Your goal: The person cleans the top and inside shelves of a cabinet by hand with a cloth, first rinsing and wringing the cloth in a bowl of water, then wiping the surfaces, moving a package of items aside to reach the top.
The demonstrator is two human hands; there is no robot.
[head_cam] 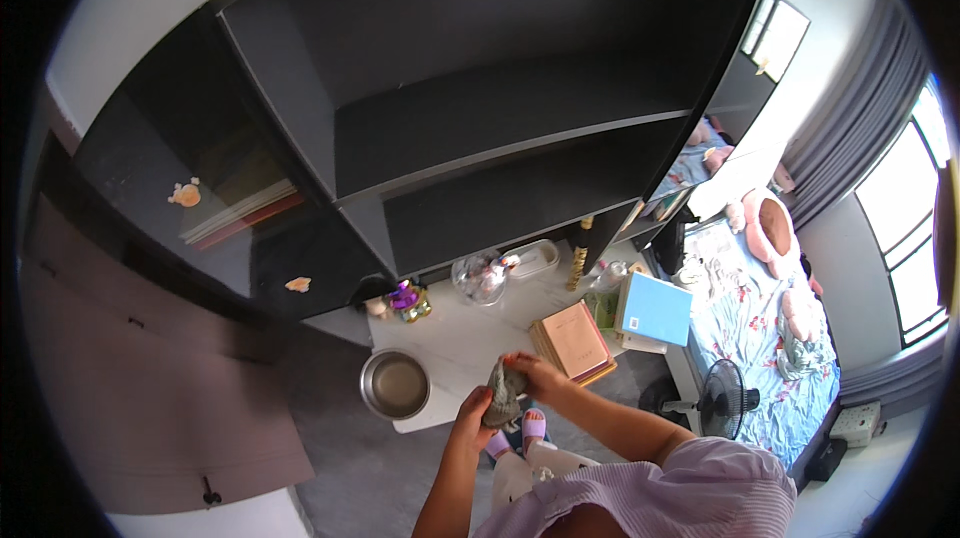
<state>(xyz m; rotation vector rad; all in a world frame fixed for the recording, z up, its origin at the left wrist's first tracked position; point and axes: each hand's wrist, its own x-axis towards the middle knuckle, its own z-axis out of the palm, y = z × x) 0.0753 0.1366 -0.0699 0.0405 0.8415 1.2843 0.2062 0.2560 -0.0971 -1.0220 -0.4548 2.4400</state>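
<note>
A crumpled grey-green cloth (504, 394) is bunched between my two hands, in front of my body. My left hand (474, 418) grips its lower left side. My right hand (534, 374) holds its upper right part. Below and beyond the cloth is a white marble-patterned tabletop (450, 343). A round metal basin (395, 385) stands at its near left corner, left of my hands. Just right of my right hand lies a stack of books (576, 341) with a pinkish-orange cover on top. What the cloth's hidden folds look like, I cannot tell.
Dark open shelves (510, 140) rise behind the table. Along its back are a purple and gold ornament (409, 299), a clear plastic-wrapped item (480, 281) and a white tray (534, 259). To the right are a light-blue box or book (654, 309), a black fan (724, 399) and a bed (757, 320).
</note>
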